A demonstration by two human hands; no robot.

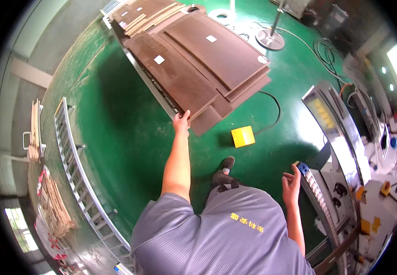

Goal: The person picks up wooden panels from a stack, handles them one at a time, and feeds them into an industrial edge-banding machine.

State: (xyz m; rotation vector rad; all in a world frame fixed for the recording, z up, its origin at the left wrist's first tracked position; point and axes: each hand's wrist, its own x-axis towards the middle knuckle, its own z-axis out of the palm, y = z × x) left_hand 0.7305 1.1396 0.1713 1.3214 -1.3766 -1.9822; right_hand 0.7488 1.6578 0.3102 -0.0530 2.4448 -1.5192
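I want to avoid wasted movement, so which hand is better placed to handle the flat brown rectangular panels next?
Probably the left hand: it touches the panels at their near edge, while the right hand is apart, beside the blue-ended rail of pale rollers.

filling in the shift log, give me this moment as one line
left hand: at near edge of brown panels | right hand: beside blue-ended rail | yellow box: on green floor

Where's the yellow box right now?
In the head view, the yellow box sits on the green floor a little right of centre, between the brown panel stack and the person's shoe.
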